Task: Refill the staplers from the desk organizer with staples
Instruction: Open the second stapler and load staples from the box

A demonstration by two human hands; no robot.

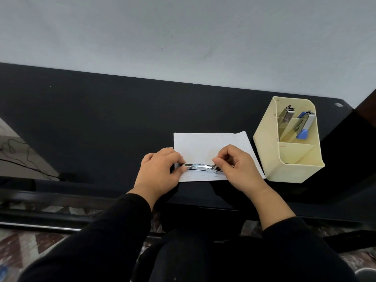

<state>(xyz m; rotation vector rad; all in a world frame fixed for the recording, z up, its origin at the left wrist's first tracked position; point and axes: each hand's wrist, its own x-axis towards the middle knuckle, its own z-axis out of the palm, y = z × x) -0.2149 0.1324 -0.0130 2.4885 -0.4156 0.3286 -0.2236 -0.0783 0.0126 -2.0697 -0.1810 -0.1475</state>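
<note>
Gripping one end of the silver stapler [198,167] with my left hand [160,173], I pinch its other end with my right hand [239,168] above the paper sheet [203,144].

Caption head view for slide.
Left hand and right hand hold a metal stapler over paper; silver stapler and blue stapler sit in the organizer.

We see left hand [160,169] and right hand [237,164] pinching a silver stapler [198,167] over paper [205,145], just left of the cream organizer [268,159].

Single head-worn wide-angle view, looking forward and down, close over black desk [91,123]; wall [183,37] behind.
</note>
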